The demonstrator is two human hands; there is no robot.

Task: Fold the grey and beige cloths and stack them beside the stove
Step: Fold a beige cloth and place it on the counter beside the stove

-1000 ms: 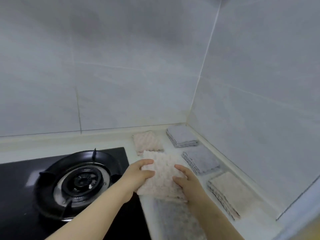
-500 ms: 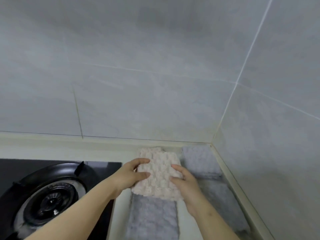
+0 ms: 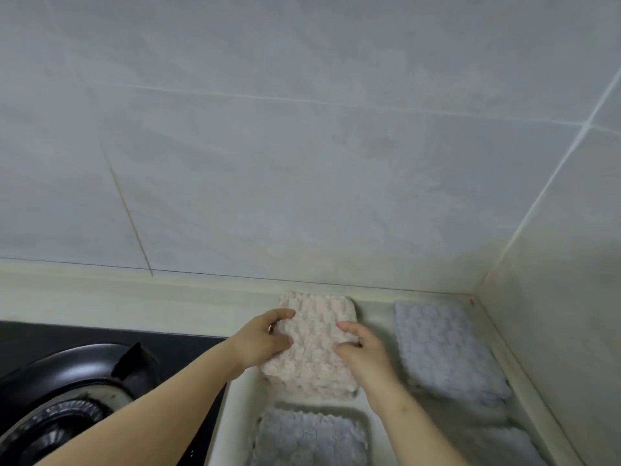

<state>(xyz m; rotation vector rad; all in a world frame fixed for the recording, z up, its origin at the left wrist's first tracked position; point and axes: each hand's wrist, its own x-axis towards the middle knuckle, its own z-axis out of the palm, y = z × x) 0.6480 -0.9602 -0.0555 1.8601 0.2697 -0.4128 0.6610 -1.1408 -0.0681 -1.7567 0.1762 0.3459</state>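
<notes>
A folded beige cloth (image 3: 314, 348) lies on the white counter against the back wall, just right of the stove. My left hand (image 3: 265, 341) grips its left edge with curled fingers and thumb. My right hand (image 3: 361, 351) holds its right edge the same way. Whether another beige cloth lies beneath it is hidden. A folded grey cloth (image 3: 443, 348) sits to the right in the corner. Another grey cloth (image 3: 309, 438) lies spread on the counter nearer to me, cut off by the lower frame edge.
The black gas stove with its burner ring (image 3: 67, 398) fills the lower left. Tiled walls meet in a corner at the right. A narrow strip of white counter (image 3: 373, 331) separates the beige cloth from the grey one.
Both hands carried the beige cloth away from me to the back wall and set it down there. The camera tilted up and closer, so the cloths along the right wall left the view.
</notes>
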